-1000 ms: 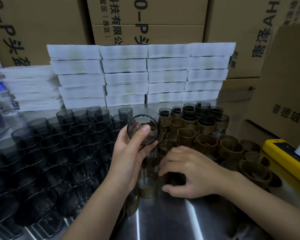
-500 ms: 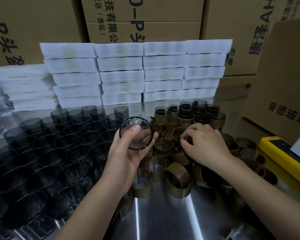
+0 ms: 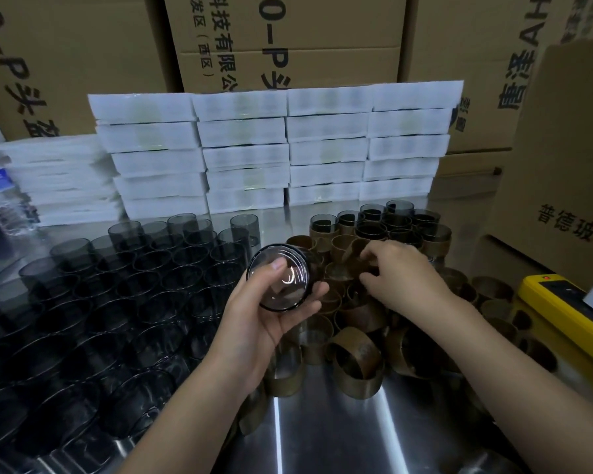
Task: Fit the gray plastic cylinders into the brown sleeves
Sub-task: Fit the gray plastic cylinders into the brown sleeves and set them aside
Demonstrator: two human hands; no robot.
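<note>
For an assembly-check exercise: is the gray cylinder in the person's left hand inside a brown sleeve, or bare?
Bare. The gray cylinder in the left hand shows no brown band; the right hand is among loose sleeves.

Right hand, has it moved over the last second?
Yes. The right hand moved away from the person, across the brown sleeves toward the white boxes.

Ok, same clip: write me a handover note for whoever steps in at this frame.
Left hand: grips one gray cylinder, tilted, not yet sleeved.
Right hand: fingers curled among the loose brown sleeves; whether it holds one is unclear.
Done: a small group of sleeved cylinders at the back right.
To do: many bare cylinders standing on the left side.
</note>
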